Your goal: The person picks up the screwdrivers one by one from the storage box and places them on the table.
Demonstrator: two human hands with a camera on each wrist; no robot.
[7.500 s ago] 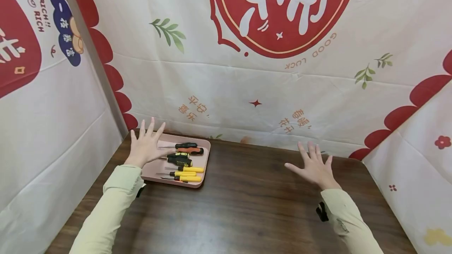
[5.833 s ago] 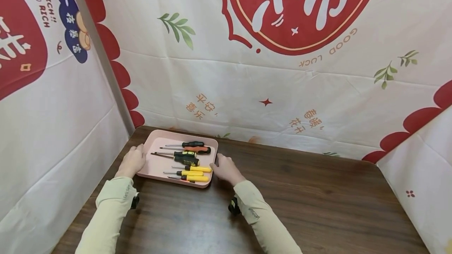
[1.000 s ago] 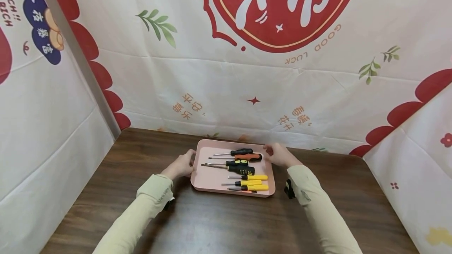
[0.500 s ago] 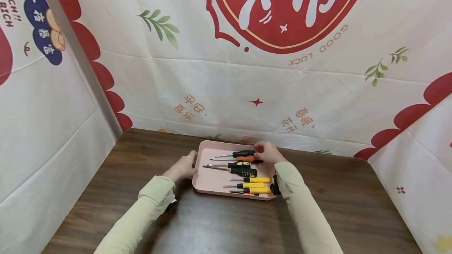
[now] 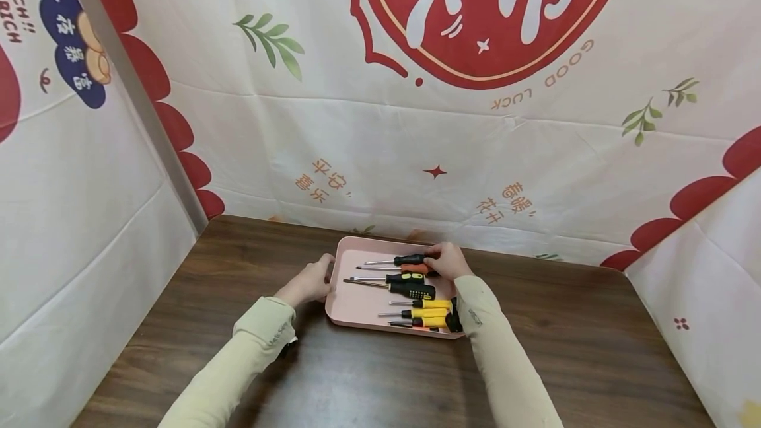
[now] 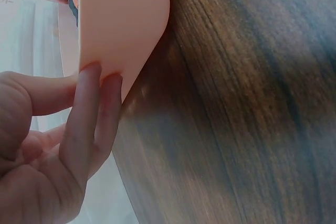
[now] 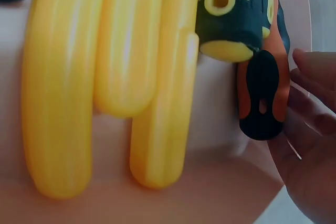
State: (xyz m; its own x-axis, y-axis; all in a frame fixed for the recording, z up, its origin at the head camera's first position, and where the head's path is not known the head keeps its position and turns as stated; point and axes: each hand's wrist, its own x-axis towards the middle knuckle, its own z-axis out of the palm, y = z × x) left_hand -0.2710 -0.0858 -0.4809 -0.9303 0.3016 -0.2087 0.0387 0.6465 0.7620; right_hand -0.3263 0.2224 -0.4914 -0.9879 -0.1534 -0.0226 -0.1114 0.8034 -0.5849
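A pink tray lies on the table, holding several screwdrivers. My left hand grips its left wall; in the left wrist view, my fingers bend against the outer side of the wall. My right hand is over the tray's back right corner, pinching the butt end of the black-handled screwdriver. The right wrist view shows the orange-and-black screwdriver beside my curled fingers, partly hiding that grip. Yellow-handled screwdrivers lie at the tray's front.
Between these groups lie black-and-yellow screwdrivers, shafts pointing left. The dark wooden table extends on both sides of the tray. White printed cloth hangs behind the table and at its sides.
The tray, earlier at the table's left end, has been moved right to the middle. My right hand has since left its right edge and reached inward to the black-handled screwdriver; my left hand stays put.
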